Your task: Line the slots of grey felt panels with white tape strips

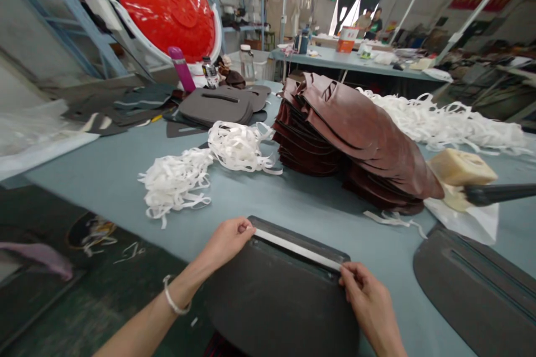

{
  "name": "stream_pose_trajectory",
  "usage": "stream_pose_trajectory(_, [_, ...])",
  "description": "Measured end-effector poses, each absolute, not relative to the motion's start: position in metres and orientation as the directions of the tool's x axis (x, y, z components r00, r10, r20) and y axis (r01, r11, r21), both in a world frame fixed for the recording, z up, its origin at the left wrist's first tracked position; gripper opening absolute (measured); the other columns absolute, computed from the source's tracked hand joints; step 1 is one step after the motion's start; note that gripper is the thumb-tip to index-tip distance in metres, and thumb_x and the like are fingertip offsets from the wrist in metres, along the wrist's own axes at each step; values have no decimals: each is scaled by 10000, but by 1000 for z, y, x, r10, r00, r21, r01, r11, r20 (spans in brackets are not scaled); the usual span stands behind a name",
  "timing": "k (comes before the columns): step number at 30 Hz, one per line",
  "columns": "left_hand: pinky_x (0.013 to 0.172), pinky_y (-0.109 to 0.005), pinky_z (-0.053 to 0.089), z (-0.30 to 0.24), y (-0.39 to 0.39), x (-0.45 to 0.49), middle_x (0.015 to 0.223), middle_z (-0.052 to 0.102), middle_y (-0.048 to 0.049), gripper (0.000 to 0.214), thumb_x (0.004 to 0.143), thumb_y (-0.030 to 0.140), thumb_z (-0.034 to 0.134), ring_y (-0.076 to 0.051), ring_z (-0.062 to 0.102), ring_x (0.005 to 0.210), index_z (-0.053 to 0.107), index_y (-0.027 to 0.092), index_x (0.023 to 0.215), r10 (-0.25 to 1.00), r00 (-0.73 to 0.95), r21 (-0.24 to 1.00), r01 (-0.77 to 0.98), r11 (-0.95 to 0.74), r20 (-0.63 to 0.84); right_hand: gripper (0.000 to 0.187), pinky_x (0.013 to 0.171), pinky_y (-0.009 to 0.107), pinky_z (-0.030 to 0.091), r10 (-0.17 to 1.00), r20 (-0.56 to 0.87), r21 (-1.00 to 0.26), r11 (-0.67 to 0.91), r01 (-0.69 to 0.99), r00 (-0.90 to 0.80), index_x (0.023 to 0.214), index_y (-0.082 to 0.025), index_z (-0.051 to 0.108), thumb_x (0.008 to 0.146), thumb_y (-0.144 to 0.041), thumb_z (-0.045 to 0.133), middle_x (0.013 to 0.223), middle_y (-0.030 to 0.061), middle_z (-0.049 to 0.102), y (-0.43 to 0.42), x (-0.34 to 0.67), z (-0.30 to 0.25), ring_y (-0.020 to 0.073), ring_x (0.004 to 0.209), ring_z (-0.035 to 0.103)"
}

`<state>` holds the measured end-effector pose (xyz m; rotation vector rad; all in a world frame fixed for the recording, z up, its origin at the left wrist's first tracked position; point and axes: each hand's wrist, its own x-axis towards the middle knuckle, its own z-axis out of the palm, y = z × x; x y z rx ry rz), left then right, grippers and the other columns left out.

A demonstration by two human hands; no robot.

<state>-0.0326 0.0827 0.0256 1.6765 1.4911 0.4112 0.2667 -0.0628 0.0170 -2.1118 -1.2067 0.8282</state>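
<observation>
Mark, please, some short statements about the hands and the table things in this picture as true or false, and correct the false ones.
1. The left hand and the right hand hold the white strip near opposite ends. True.
2. The strip lies across a bright red panel. False: it lies across a dark panel.
3. A white bracelet is on the left wrist. True.
4. The brown stack lies on the floor. False: it lies on the table.
5. In the picture, two tangled white heaps lie to the left of the brown stack. True.
</observation>
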Motion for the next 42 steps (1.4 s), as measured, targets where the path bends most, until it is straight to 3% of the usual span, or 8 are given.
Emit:
stream_pose_trajectory(4, [576, -234, 363, 18, 93, -30, 643, 643, -1, 302, 771, 427, 497, -153, 568, 612, 647, 166, 750, 950, 183, 725, 686, 60, -252, 376, 510, 237, 379, 844, -236, -691, -494, 528, 481, 755, -219, 594, 809, -570, 472, 564, -11, 604, -51, 268, 11, 142, 497, 529])
stream_pose_trajectory(12, [549, -235, 340, 13, 100, -28, 591, 623, 9, 285, 758, 402, 507, -143, 551, 565, 666, 166, 740, 950, 131, 680, 726, 102, -282, 390, 429, 230, 343, 831, -241, -748, -488, 450, 501, 731, -214, 624, 789, -571, 477, 541, -1, 607, -47, 269, 8, 129, 422, 487])
stream_pose_trajectory(24, [571, -245, 346, 12, 96, -22, 627, 623, 15, 245, 781, 430, 516, -157, 575, 596, 597, 199, 773, 961, 73, 558, 825, 92, -267, 306, 455, 232, 328, 792, -221, -722, -525, 450, 570, 668, -211, 584, 772, -485, 497, 495, -18, 565, -43, 268, 5, 133, 445, 490])
stream_pose_trajectory(28, [597, -250, 385, 6, 87, -19, 763, 620, 8, 237, 828, 429, 491, -162, 582, 662, 528, 210, 912, 993, 95, 492, 869, -50, -68, 248, 482, 225, 333, 789, -201, -721, -520, 458, 580, 663, -207, 568, 774, -418, 499, 505, -26, 564, -42, 268, 7, 130, 472, 508])
stream_pose_trajectory(32, [722, -303, 436, -3, 73, -17, 902, 616, -45, 218, 917, 326, 381, -206, 577, 838, 562, 203, 915, 932, 300, 345, 868, -356, 205, 209, 486, 221, 316, 772, -185, -702, -537, 468, 608, 647, -213, 564, 766, -376, 513, 500, -36, 555, -41, 266, 11, 126, 480, 504])
stream_pose_trajectory(34, [799, -340, 442, -6, 65, -17, 958, 618, -74, 250, 931, 256, 350, -230, 562, 915, 586, 189, 983, 879, 391, 239, 858, -455, 274, 201, 491, 222, 310, 766, -184, -694, -545, 471, 615, 642, -216, 559, 767, -367, 513, 501, -39, 547, -41, 265, 14, 126, 487, 500])
stream_pose_trajectory(37, [865, -381, 445, -7, 55, -19, 1076, 596, -113, 316, 928, 243, 384, -254, 542, 979, 567, 198, 1181, 824, 496, 128, 830, -542, 274, 199, 505, 225, 314, 763, -201, -686, -557, 468, 614, 649, -219, 555, 778, -361, 502, 516, -38, 554, -41, 265, 15, 127, 500, 508])
stream_pose_trajectory(42, [865, -468, 452, 4, 40, -16, 1242, 482, -161, 535, 869, 390, 531, -336, 489, 1071, 409, 345, 1388, 785, 599, -3, 795, -606, 161, 208, 516, 228, 312, 760, -224, -670, -574, 470, 610, 677, -219, 556, 803, -364, 476, 529, -39, 565, -42, 265, 11, 126, 510, 521])
